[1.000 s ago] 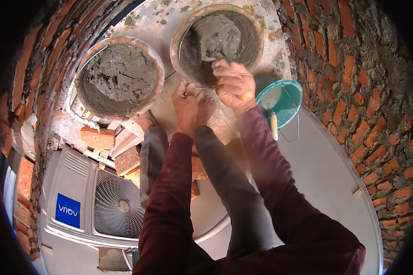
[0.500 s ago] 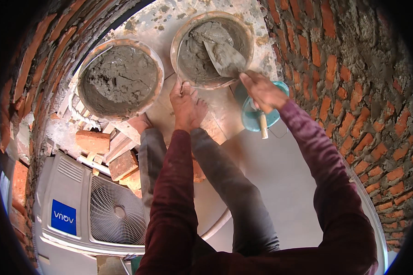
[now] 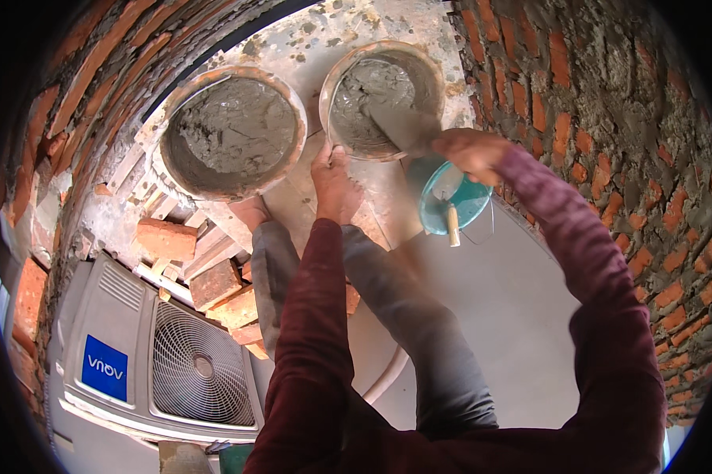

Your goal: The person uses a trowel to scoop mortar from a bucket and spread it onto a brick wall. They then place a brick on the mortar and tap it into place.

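Observation:
My right hand [image 3: 473, 153] is closed around a trowel [image 3: 407, 129], its handle hidden in my fist. The wide blade dips into grey wet mortar [image 3: 384, 83] near the right side of a round bucket [image 3: 324, 99]. My left hand [image 3: 338, 189] pinches that bucket's near rim between thumb and fingers. To its left stands a second bucket [image 3: 299, 150], also holding grey mortar [image 3: 233, 130]. Just below my right hand, a small teal pail [image 3: 476, 207] contains a tool with a pale wooden handle [image 3: 453, 225].
Rough brick walls rise at the left [image 3: 79, 71] and right [image 3: 601, 158]. An air conditioner outdoor unit [image 3: 139, 316] sits lower left, beside loose bricks [image 3: 166, 238] and wood pieces. My legs [image 3: 419, 332] are between the unit and a smooth grey surface [image 3: 502, 316].
The trowel has drawn back toward the near right rim, and its blade has tilted. My left hand stays on the rim. The whole view has shifted slightly.

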A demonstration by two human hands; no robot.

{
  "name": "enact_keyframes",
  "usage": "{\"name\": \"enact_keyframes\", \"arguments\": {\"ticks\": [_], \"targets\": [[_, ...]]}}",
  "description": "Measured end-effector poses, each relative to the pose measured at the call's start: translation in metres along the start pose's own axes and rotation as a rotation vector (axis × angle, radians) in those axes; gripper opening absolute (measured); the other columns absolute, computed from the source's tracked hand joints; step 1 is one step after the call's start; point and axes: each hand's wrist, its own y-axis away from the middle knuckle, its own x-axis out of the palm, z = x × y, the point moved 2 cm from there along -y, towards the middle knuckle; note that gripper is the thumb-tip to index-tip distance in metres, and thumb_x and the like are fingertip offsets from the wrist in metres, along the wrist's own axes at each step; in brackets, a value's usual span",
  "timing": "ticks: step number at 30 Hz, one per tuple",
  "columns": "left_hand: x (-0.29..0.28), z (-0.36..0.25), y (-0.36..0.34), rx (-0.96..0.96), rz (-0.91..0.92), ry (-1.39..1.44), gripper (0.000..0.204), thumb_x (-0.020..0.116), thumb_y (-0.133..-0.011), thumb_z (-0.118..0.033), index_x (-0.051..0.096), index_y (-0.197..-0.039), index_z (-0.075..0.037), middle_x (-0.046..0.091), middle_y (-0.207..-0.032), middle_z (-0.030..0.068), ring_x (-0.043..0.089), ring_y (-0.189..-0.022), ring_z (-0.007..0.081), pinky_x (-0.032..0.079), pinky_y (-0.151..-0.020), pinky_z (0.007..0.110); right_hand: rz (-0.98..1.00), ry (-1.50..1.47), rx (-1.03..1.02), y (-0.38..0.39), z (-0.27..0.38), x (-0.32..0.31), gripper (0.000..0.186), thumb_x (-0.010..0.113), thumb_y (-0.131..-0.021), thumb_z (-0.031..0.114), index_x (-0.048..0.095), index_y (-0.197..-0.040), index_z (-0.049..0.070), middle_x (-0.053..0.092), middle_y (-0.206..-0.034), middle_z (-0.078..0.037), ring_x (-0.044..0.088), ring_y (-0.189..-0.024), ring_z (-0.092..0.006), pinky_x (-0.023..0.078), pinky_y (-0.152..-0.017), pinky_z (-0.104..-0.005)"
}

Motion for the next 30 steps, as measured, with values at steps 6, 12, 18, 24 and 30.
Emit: {"name": "enact_keyframes", "arguments": {"ticks": [6,12,18,24,30], "targets": [[0.017,0.002,-0.008,0.006,0.016,-0.052,0.035,0.051,-0.097,-0.012,0.050,-0.130,0.000,0.057,-0.099,0.0040,0.055,-0.082,0.0123,0.049,-0.074,0.026,-0.161,0.496,0.032,-0.018,0.022,-0.026,0.073,0.068,-0.069,0.004,0.038,-0.134,-0.007,0.054,-0.116,-0.022,0.051,-0.109,-0.0274,0.044,-0.093,-0.0301],[0.006,0.017,-0.005,-0.012,0.042,-0.067,0.043,0.050,-0.098,-0.014,0.042,-0.138,0.000,0.059,-0.113,0.0122,0.061,-0.096,0.0203,0.052,-0.086,0.031,-0.107,-0.067,0.369,-0.029,0.004,-0.005,0.049,0.069,-0.072,0.003,0.058,-0.120,-0.002,0.066,-0.101,-0.020,0.063,-0.099,-0.0305,0.048,-0.092,-0.0345],[-0.005,0.018,-0.003,0.105,0.089,-0.202,0.044,0.048,-0.098,-0.013,0.039,-0.140,-0.002,0.054,-0.123,0.0143,0.057,-0.105,0.0212,0.054,-0.084,0.034,-0.271,0.814,0.285,0.020,0.029,-0.031,0.036,0.059,-0.088,0.013,0.051,-0.121,-0.001,0.064,-0.102,-0.016,0.067,-0.090,-0.0230,0.055,-0.076,-0.0347],[0.016,0.007,0.000,0.029,0.087,0.011,0.043,0.042,-0.100,-0.013,0.037,-0.142,-0.007,0.051,-0.124,0.0105,0.054,-0.108,0.0206,0.053,-0.091,0.039,-0.331,1.081,0.192,-0.031,0.032,-0.045,0.028,0.053,-0.091,0.010,0.049,-0.116,-0.003,0.060,-0.115,-0.018,0.065,-0.100,-0.0224,0.056,-0.075,-0.0307],[0.016,0.027,0.004,-0.018,0.045,0.195,0.041,0.040,-0.100,-0.010,0.040,-0.141,-0.009,0.049,-0.125,0.0085,0.052,-0.109,0.0190,0.051,-0.094,0.040,-0.311,0.620,0.067,-0.043,-0.030,-0.010,0.025,0.054,-0.081,0.005,0.061,-0.104,0.000,0.067,-0.099,-0.019,0.067,-0.094,-0.0293,0.054,-0.080,-0.0384]]}}
